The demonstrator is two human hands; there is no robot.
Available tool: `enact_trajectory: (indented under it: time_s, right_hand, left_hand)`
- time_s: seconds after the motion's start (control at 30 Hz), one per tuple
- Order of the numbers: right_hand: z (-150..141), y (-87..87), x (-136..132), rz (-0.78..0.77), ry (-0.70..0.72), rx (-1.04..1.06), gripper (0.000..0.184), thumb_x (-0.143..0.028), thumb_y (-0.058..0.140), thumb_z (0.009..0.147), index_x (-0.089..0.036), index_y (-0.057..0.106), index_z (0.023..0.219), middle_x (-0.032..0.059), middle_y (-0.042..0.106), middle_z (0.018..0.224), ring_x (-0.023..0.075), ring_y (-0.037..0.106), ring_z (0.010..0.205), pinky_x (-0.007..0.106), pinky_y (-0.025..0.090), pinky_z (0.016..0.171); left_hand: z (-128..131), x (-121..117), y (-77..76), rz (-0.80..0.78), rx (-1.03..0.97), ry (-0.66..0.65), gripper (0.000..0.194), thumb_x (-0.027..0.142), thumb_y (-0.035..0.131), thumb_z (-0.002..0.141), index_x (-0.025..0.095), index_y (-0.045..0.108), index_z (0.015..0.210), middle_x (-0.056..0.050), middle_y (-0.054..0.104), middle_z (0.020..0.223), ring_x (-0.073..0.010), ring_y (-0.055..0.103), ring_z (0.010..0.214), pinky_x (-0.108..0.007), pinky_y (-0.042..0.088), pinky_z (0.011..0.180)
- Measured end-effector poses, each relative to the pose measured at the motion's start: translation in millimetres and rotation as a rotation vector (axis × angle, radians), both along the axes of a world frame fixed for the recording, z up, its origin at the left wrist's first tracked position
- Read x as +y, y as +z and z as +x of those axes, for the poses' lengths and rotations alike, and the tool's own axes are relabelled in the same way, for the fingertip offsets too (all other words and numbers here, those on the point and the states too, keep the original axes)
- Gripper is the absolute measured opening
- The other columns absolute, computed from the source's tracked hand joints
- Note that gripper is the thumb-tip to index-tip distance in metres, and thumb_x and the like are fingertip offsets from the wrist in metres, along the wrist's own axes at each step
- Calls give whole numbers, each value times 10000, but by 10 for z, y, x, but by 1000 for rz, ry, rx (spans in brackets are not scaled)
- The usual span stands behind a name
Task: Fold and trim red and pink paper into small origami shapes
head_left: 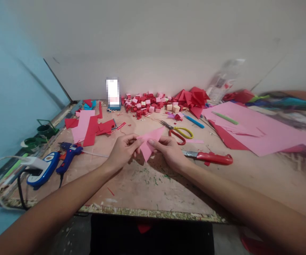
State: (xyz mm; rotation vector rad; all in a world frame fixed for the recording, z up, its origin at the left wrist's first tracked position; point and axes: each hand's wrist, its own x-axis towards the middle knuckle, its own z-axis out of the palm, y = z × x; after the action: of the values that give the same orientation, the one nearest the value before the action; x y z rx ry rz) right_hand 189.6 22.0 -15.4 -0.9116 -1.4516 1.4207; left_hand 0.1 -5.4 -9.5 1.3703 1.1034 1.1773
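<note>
A folded piece of pink paper (pixel 147 150) is held up over the table, pointed at its lower end and at its upper right. My left hand (pixel 125 148) pinches its left edge between thumb and fingers. On the other side, my right hand (pixel 167 147) grips it with the thumb pressed on the front face. Just beyond my right hand lie scissors (pixel 178 134) with one red and one yellow handle. A red-handled knife (pixel 211 157) rests to the right of that hand.
Small red and pink folded paper pieces (pixel 142 104) are heaped by the wall, beside a phone (pixel 113 92). At left are a blue glue gun (pixel 69 156), a power strip (pixel 44 170) and paper strips (pixel 85 122). Large pink sheets (pixel 251 124) and a plastic bottle (pixel 223 81) stand right.
</note>
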Motion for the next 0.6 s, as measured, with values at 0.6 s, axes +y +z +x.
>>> enact_trajectory:
  time_s: [0.6]
  right_hand:
    - [33, 33, 0, 59, 139, -207, 319, -442, 768, 813, -124, 780, 798, 56, 698, 758, 168, 561, 675, 313, 428, 654]
  left_hand:
    - [-34, -25, 13, 93, 164, -134, 301, 402, 600, 928, 167, 600, 740, 19, 528, 664, -111, 497, 590, -231, 390, 528]
